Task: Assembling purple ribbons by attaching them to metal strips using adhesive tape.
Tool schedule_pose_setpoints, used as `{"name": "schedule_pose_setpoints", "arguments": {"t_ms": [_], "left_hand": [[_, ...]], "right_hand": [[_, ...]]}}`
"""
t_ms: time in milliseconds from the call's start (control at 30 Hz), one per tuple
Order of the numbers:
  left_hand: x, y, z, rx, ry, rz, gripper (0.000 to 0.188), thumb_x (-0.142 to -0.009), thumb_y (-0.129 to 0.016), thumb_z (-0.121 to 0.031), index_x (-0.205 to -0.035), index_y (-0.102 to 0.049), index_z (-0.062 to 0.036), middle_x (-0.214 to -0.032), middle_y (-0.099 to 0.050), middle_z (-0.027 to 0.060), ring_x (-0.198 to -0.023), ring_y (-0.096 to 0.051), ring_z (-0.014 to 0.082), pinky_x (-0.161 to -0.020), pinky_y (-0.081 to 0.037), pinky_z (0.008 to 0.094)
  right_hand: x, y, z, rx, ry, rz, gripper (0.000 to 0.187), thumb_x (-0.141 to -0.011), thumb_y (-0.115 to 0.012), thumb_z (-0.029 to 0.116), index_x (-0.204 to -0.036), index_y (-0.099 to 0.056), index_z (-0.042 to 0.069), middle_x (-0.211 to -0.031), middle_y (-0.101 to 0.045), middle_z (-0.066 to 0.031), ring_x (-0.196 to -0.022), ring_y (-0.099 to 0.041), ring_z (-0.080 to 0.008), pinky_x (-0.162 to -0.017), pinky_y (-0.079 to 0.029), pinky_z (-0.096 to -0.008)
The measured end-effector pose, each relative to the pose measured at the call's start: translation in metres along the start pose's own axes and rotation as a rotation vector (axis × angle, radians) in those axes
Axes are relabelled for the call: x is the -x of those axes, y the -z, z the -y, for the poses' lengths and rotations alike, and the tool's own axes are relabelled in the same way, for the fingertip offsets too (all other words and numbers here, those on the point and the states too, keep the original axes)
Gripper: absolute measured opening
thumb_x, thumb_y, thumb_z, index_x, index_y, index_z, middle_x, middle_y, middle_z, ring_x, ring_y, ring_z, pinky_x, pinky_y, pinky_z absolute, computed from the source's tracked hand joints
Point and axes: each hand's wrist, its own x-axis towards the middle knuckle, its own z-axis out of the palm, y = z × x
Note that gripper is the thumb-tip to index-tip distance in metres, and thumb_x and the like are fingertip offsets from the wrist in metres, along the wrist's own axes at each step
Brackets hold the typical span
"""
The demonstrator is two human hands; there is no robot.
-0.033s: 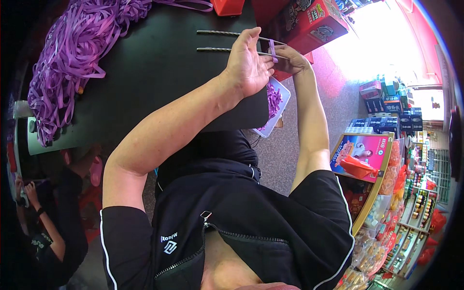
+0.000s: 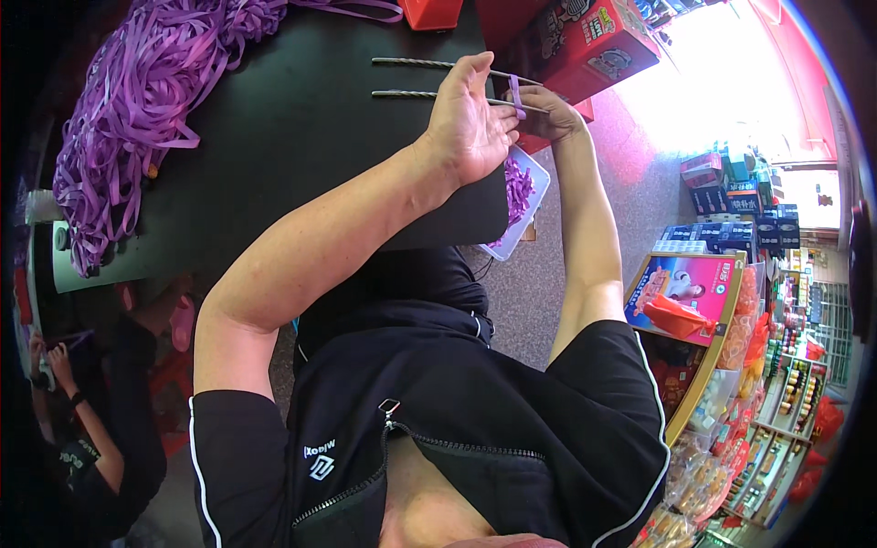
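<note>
Two thin metal rods point(image 2: 406, 93) with spiral-grooved ends, like long drill bits, stretch side by side past the table's right edge. A purple ribbon point(image 2: 516, 99) is looped across both near their right ends. My left hand point(image 2: 470, 123) is at the rods, palm toward me, thumb raised and apart, fingers loosely bent with their tips beside the ribbon. At the right ends of the rods, the bent fingers of my right hand point(image 2: 553, 114) are closed at the ribbon; their tips are partly hidden.
A big heap of purple ribbon point(image 2: 155, 110) covers the left of the dark table point(image 2: 311, 155). Below its right edge is a pale bin point(image 2: 534, 205) of short purple pieces. A red box point(image 2: 598, 50) stands beyond. Another person's hands point(image 2: 59, 365) show at lower left; stocked shelves point(image 2: 776, 393) stand right.
</note>
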Motion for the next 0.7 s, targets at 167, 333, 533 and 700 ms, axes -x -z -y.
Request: {"name": "schedule_pose_setpoints", "arguments": {"t_ms": [167,333,533,700], "left_hand": [[0.001,-0.003,0.001,-0.009,0.001,-0.003,0.092,-0.084,-0.051,-0.050,-0.147,0.009,-0.0210,-0.146,0.010,0.0339,-0.140,0.003,0.0392,-0.113,0.006,0.0434],[0.001,0.000,0.002,-0.029,0.002,0.001,0.090,-0.085,-0.049,-0.050,-0.147,0.009,-0.0194,-0.146,0.009,0.0338,-0.140,0.003,0.0386,-0.113,0.005,0.0427],[0.002,-0.002,-0.001,-0.012,-0.002,-0.002,0.088,-0.086,-0.048,-0.049,-0.147,0.007,-0.0184,-0.146,0.008,0.0346,-0.140,0.003,0.0389,-0.113,0.003,0.0432],[0.002,-0.001,0.000,-0.033,0.007,0.015,0.088,-0.086,-0.048,-0.050,-0.147,0.007,-0.0182,-0.145,0.008,0.0354,-0.140,0.003,0.0396,-0.113,0.002,0.0445]], "right_hand": [[-0.022,0.019,-0.038,-0.355,0.178,0.252,0.024,-0.085,-0.063,0.017,-0.103,-0.060,0.002,-0.090,-0.066,-0.0125,-0.081,-0.066,-0.0226,-0.074,-0.055,-0.0388],[-0.030,-0.006,-0.051,-0.556,0.095,0.172,0.012,-0.087,-0.062,0.020,-0.086,-0.059,0.009,-0.074,-0.063,-0.0044,-0.064,-0.064,-0.0146,-0.055,-0.055,-0.0289],[-0.012,-0.025,-0.045,-0.481,0.112,0.022,0.021,-0.095,-0.050,0.026,-0.093,-0.057,0.007,-0.084,-0.062,-0.0089,-0.072,-0.065,-0.0179,-0.063,-0.056,-0.0338],[0.004,-0.002,-0.046,-0.505,0.108,-0.044,0.030,-0.096,-0.046,0.030,-0.109,-0.057,0.005,-0.098,-0.063,-0.0122,-0.091,-0.062,-0.0260,-0.086,-0.049,-0.0419]]}}
